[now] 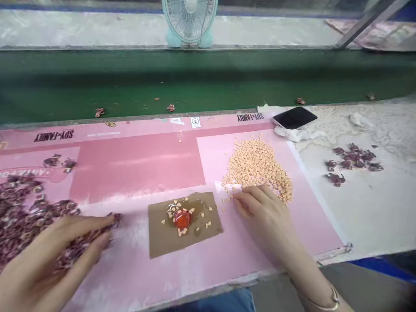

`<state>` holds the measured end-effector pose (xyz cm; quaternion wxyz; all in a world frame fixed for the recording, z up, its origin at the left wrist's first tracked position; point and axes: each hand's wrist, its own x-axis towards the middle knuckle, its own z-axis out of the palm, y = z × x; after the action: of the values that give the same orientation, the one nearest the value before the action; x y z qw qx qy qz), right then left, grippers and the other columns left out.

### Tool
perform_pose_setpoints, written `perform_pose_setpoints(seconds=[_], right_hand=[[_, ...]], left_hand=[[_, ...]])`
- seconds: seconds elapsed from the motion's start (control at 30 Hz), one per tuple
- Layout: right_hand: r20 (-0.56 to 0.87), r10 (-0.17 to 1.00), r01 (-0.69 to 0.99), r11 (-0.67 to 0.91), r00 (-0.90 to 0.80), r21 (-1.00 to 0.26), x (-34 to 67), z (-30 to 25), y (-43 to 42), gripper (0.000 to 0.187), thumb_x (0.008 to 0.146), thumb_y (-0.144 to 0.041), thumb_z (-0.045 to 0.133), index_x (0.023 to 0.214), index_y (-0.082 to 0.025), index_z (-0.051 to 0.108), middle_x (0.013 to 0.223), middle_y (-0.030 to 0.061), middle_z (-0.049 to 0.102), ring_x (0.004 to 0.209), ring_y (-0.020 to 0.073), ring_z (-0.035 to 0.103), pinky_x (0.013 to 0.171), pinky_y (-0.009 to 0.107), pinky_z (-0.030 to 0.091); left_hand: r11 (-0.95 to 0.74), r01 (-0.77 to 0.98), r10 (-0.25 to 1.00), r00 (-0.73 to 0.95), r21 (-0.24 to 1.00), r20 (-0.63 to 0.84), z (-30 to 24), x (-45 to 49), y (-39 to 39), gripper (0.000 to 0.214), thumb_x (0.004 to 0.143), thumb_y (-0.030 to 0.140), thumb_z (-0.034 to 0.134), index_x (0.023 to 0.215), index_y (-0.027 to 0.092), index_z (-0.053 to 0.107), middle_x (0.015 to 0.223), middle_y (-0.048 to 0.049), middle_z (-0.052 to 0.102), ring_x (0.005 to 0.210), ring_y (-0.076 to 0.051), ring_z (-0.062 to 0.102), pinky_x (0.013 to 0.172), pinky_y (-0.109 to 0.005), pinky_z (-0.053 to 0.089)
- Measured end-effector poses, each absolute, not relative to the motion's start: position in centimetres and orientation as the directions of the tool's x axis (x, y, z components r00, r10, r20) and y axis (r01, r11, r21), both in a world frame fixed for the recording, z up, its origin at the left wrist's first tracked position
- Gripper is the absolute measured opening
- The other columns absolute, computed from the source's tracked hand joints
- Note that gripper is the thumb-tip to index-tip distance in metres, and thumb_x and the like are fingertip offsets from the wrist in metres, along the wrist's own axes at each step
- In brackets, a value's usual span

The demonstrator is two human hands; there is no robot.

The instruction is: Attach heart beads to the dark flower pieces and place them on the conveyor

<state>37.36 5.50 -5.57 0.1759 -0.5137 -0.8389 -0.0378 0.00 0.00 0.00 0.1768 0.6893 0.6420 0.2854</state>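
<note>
My left hand (55, 255) is at the lower left, thumb and forefinger stretched out with a gap between them. The forefinger's tip touches a small dark-red piece (116, 220) at the edge of a heap of similar purple-red pieces (19, 216). My right hand (264, 212) is pinched closed at the near edge of a pile of pale yellow granules (256, 164); what its fingertips hold is hidden. Between my hands lies a brown rectangular sheet (165, 247). On it sits a glossy red-orange blob (182, 219) in a clear wet patch, with several granules stuck around it.
A pink printed sheet (139, 169) covers the table. A black phone (295, 117) lies at its far right corner, near more purple pieces (355, 158). A green strip (214, 91) runs behind, with a small fan (190, 19) beyond it.
</note>
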Motion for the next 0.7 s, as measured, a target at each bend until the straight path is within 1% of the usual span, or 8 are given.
perform_pose_setpoints(seconds=[0.07,0.13,0.2,0.3,0.37,0.47,0.6,0.7], right_hand=[[0.323,0.870,0.894,0.430,-0.372,-0.129,37.6,-5.5,5.3,0.029,0.108,-0.022,0.048,0.086,-0.019,0.066,0.087,0.0066,0.072,0.079,0.0214,0.062,0.068,0.035,0.048],[0.326,0.881,0.881,0.422,-0.342,-0.214,37.0,-5.1,4.8,0.029,0.109,-0.025,0.046,0.087,-0.021,0.064,0.088,0.0069,0.071,0.081,0.0214,0.063,0.068,0.034,0.049],[0.342,0.885,0.818,0.436,-0.315,-0.376,35.4,-4.2,3.8,0.025,0.110,-0.027,0.046,0.091,-0.022,0.061,0.089,0.0061,0.069,0.083,0.0205,0.065,0.069,0.032,0.052],[0.349,0.884,0.589,0.468,-0.312,-0.659,31.5,-2.3,1.8,0.020,0.111,-0.027,0.045,0.097,-0.024,0.059,0.089,0.0028,0.066,0.082,0.0149,0.068,0.069,0.024,0.056],[0.360,0.873,0.443,0.479,-0.328,-0.758,29.1,-1.5,0.7,0.022,0.112,-0.029,0.042,0.097,-0.024,0.058,0.086,0.0006,0.065,0.079,0.0110,0.068,0.069,0.019,0.057],[0.377,0.873,0.354,0.474,-0.311,-0.806,27.2,-1.2,0.0,0.024,0.112,-0.028,0.042,0.095,-0.022,0.059,0.082,-0.0003,0.066,0.076,0.0086,0.069,0.070,0.014,0.058],[0.391,0.865,0.367,0.491,-0.315,-0.790,27.0,-1.6,-0.1,0.022,0.111,-0.025,0.046,0.097,-0.020,0.063,0.083,0.0016,0.071,0.074,0.0091,0.072,0.073,0.013,0.060],[0.405,0.854,0.403,0.513,-0.325,-0.758,27.2,-1.8,-0.1,0.018,0.109,-0.022,0.049,0.100,-0.020,0.065,0.086,0.0032,0.075,0.075,0.0097,0.075,0.075,0.014,0.061]], left_hand=[[-0.127,0.762,0.982,0.006,0.635,0.189,-0.2,0.8,-0.8,0.012,0.096,0.033,0.069,0.106,0.029,0.072,0.098,0.0006,0.071,0.087,-0.019,0.065,0.081,-0.028,0.050],[-0.155,0.714,0.982,0.036,0.683,0.185,-0.3,2.2,-1.5,0.012,0.093,0.024,0.069,0.104,0.028,0.071,0.095,0.0001,0.073,0.084,-0.019,0.069,0.075,-0.026,0.054],[-0.199,0.624,0.980,0.121,0.756,0.158,-0.4,4.5,-1.8,0.013,0.092,0.016,0.066,0.099,0.027,0.070,0.087,0.0006,0.074,0.077,-0.017,0.071,0.066,-0.021,0.056],[-0.188,0.481,0.978,0.172,0.856,0.118,-0.7,8.3,-1.8,0.015,0.092,0.011,0.064,0.088,0.026,0.067,0.075,0.0042,0.070,0.065,-0.010,0.069,0.060,-0.013,0.054],[-0.152,0.424,0.985,0.139,0.893,0.102,-1.1,10.1,-1.8,0.016,0.093,0.011,0.064,0.085,0.025,0.065,0.072,0.0060,0.066,0.063,-0.008,0.066,0.060,-0.010,0.053],[-0.134,0.396,0.990,0.097,0.908,0.104,-1.6,11.0,-2.2,0.015,0.094,0.011,0.063,0.087,0.024,0.065,0.073,0.0060,0.065,0.064,-0.007,0.064,0.061,-0.009,0.053],[-0.162,0.383,0.987,0.055,0.909,0.153,-2.1,10.6,-2.9,0.014,0.092,0.010,0.064,0.090,0.024,0.065,0.074,0.0049,0.065,0.066,-0.008,0.064,0.065,-0.010,0.053],[-0.162,0.350,0.986,0.031,0.923,0.162,-2.3,10.4,-2.9,0.016,0.090,0.007,0.063,0.088,0.022,0.065,0.073,0.0047,0.064,0.064,-0.007,0.062,0.064,-0.009,0.053]])
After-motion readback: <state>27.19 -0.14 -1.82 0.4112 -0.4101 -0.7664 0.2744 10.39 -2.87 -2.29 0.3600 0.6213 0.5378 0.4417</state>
